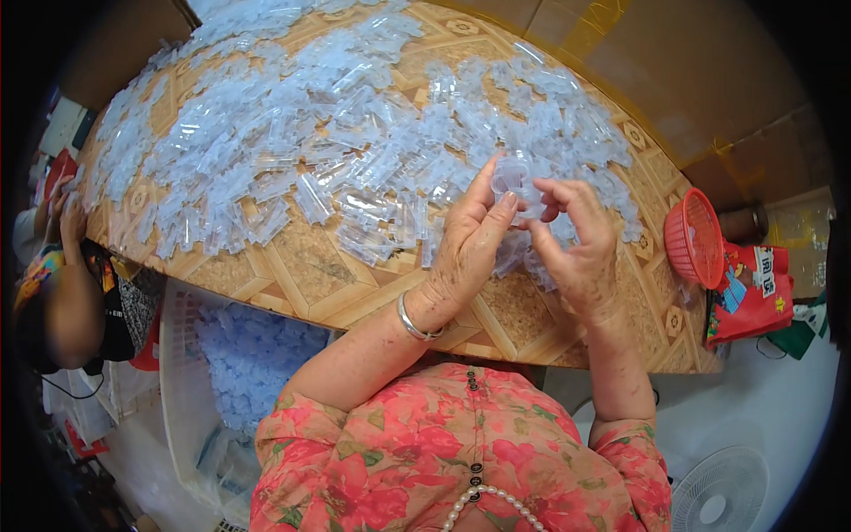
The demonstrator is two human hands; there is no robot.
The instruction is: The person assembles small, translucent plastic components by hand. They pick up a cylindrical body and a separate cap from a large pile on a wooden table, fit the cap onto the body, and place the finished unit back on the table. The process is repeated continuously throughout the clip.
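Observation:
Over the table's near part, my left hand (470,232) pinches a clear plastic piece (511,174) between thumb and fingers. My right hand (581,244) is curled at that piece's right edge, its fingertips on the lower part; some of this contact is hidden. Many similar clear plastic pieces (292,115), mostly flat and elongated, lie in a loose layer across the wood-patterned table (306,270). Some of them lie right behind and beneath my hands.
A red plastic basket (693,239) stands at the table's right edge, beside a red printed bag (753,293). Below the table's left edge, a white crate (182,355) holds bluish clear pieces. Cardboard (700,80) walls the far side. Another person's arm (71,301) shows at left; a fan (722,488) stands lower right.

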